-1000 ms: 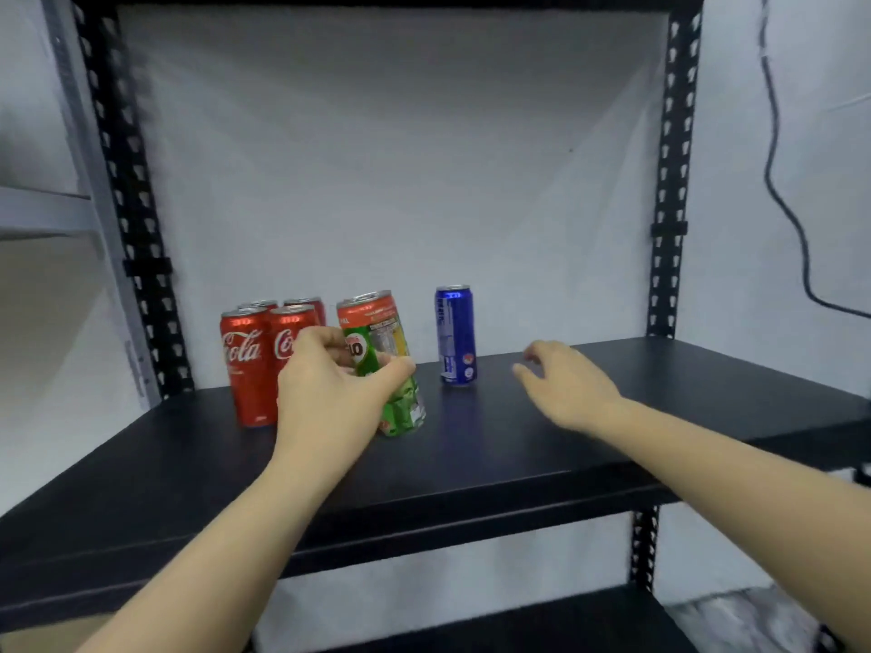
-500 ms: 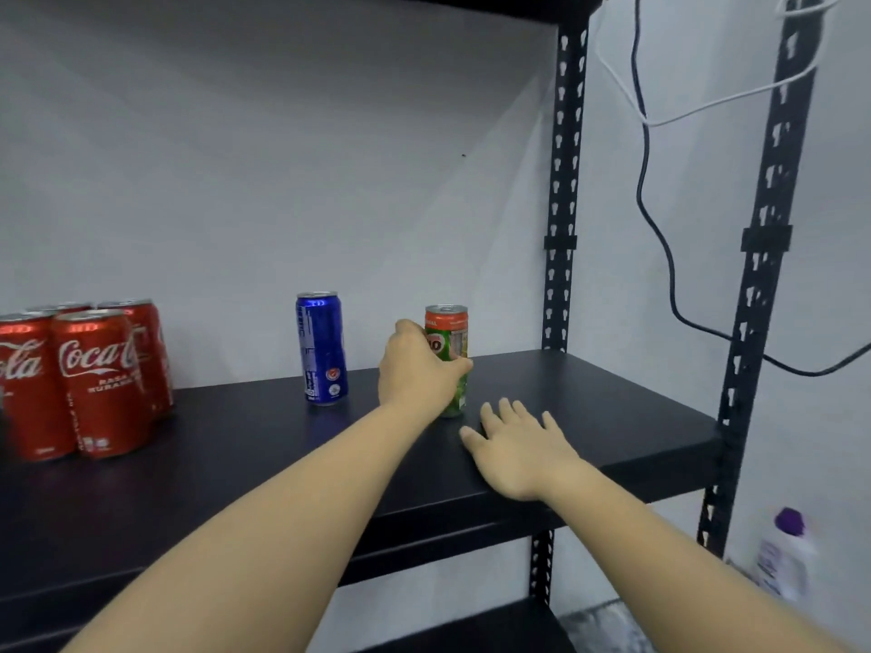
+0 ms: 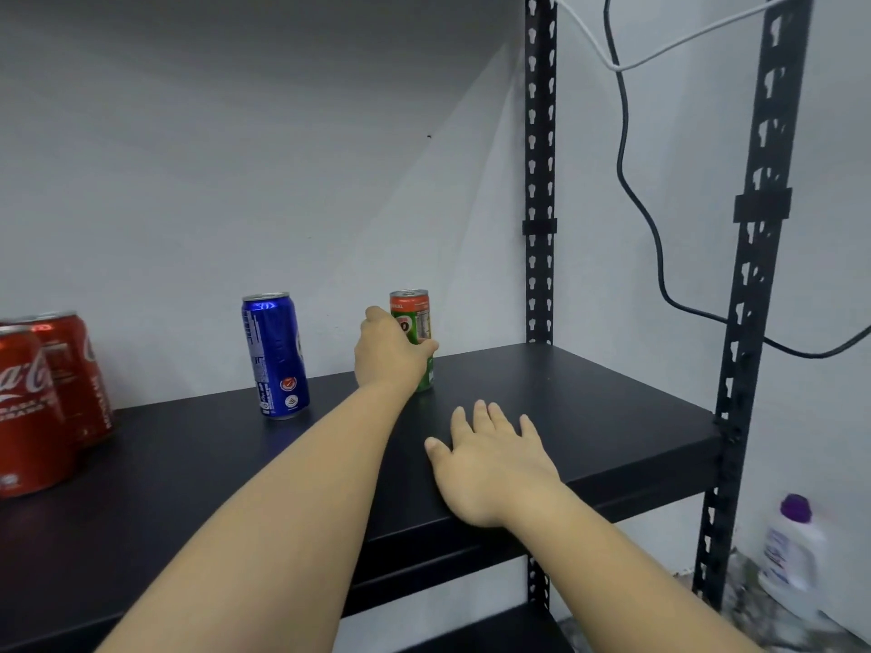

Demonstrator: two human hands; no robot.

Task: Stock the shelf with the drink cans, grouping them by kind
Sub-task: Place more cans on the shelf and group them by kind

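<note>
The left hand [image 3: 389, 353] curls around the green can [image 3: 414, 332] standing upright at the shelf's [image 3: 589, 407] back, hiding its label's left part. The right hand [image 3: 490, 459] lies flat, fingers spread, on the shelf. The red cans [image 3: 42, 393] are cut off at the left edge.

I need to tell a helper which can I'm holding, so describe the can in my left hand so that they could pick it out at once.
Look at the black shelf: red cola cans stand at its left end, then a tall blue can. Right of that, near the back, the left hand grips the green can. It is the only one with an orange top band and a green lower body.
</note>
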